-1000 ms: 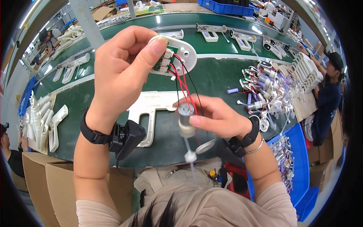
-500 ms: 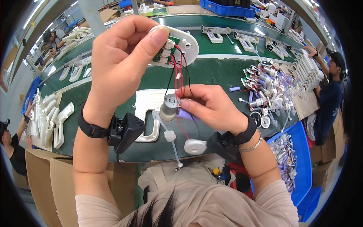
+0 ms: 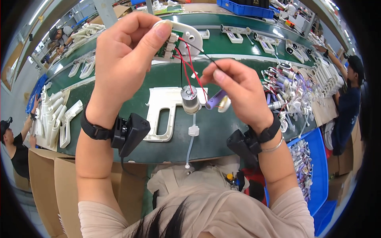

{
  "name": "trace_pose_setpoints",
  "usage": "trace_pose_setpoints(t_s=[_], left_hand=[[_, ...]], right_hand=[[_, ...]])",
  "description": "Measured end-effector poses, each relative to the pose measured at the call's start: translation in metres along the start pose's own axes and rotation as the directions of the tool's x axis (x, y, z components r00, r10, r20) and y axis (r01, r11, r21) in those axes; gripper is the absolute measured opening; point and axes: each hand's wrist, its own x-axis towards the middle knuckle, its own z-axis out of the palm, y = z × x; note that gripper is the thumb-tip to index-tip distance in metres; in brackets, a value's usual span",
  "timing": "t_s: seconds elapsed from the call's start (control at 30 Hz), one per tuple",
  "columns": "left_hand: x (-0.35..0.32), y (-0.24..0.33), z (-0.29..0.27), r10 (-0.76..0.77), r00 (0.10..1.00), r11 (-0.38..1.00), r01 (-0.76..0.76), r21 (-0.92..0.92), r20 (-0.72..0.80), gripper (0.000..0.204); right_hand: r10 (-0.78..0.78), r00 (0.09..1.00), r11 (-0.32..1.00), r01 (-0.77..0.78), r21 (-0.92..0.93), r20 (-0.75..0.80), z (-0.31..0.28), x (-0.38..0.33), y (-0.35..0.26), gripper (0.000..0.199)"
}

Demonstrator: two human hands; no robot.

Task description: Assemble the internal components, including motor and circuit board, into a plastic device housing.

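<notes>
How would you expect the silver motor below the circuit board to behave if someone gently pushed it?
The silver motor would probably swing, since it appears to hang from thin wires. Its metallic look suggests some heft for its size. Laid down, being cylindrical, it might roll, though the attached tube could hinder that.

Left-hand grip (image 3: 122,59) has a white oval cover (image 3: 195,43) with a green circuit board (image 3: 163,48), right-hand grip (image 3: 240,85) is pinching a black wire (image 3: 203,52). Silver motor (image 3: 189,96) dangling by some wires (image 3: 185,70) over a white pistol-shaped shell (image 3: 162,100) on the green bench (image 3: 212,144).
</notes>
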Motion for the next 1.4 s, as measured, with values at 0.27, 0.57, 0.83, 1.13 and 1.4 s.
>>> trace_pose_setpoints(t_s=[0.27, 0.57, 0.83, 1.13, 1.4], left_hand=[[-0.005, 0.0, -0.006, -0.084, 0.996, 0.99, 0.08, 0.117, 0.023, 0.025], [-0.007, -0.007, 0.008, -0.046, 0.996, 0.999, 0.046, 0.006, 0.079, 0.023], [-0.007, -0.019, 0.026, -0.024, 0.999, 0.993, 0.02, 0.113, 0.035, 0.019], [0.001, -0.016, 0.074, 0.006, 0.999, 0.993, -0.01, 0.118, 0.039, 0.021], [0.005, -0.033, 0.101, -0.001, 0.999, 0.997, -0.002, 0.083, 0.035, 0.021]], right_hand=[[0.084, 0.987, 0.996, -0.087, 0.015, 0.135, -0.013, 0.008, -0.001, 0.023], [-0.14, 0.988, 0.964, 0.119, -0.239, -0.071, 0.014, 0.015, 0.006, 0.02], [0.221, 0.967, 0.944, -0.244, 0.223, 0.125, -0.014, -0.004, -0.011, 0.02], [0.187, 0.919, 0.957, -0.251, -0.148, -0.346, 0.022, -0.04, 0.052, 0.034], [-0.044, 0.79, 0.928, -0.194, -0.319, -0.611, 0.019, -0.043, 0.07, 0.037]])
